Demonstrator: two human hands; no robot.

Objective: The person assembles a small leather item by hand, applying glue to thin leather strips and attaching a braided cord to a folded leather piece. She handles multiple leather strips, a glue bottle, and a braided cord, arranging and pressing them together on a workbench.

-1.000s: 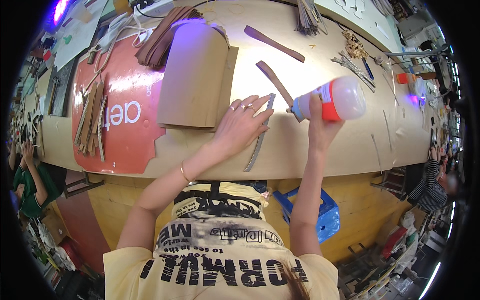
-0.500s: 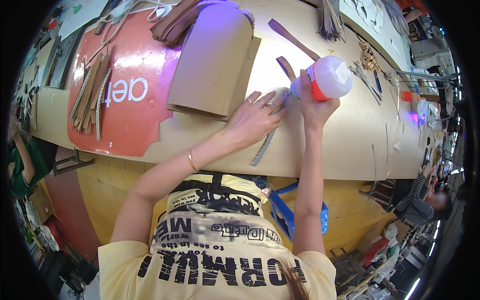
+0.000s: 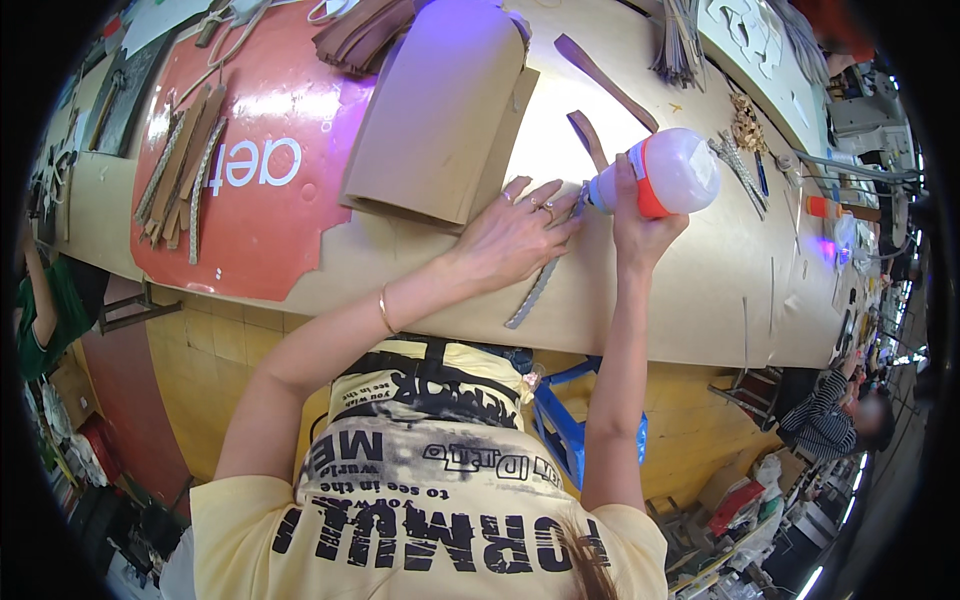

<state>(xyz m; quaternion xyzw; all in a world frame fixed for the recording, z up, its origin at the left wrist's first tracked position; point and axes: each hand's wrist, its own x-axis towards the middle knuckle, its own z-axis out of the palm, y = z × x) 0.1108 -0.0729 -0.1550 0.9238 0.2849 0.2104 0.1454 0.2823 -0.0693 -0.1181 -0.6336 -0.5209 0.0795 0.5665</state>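
Note:
My right hand (image 3: 645, 225) grips a translucent squeeze bottle (image 3: 695, 170) with an orange-red band. The bottle lies tipped on its side in the hand, its bluish nozzle end pointing left. A narrow grey strip with a wavy edge (image 3: 533, 293) rests on the table, partly covered by my left hand (image 3: 512, 238). The left fingers are spread flat over the strip, and rings show on them. The nozzle tip is close to the left fingertips, at the strip's far part; whether it touches cannot be made out. Beyond lie two brown strips, one short (image 3: 587, 138) and one longer (image 3: 605, 80).
Left of my hands stands a curved brown board piece (image 3: 430, 120). A red sheet (image 3: 250, 240) bears a bundle of strips (image 3: 185, 165). Braided strips (image 3: 740, 175) lie to the right. A blue stool (image 3: 565, 430) is under the table edge. Other people sit at far left and right.
The whole view has shifted slightly. Both hands, the bottle and the grey strip keep nearly the same places relative to one another.

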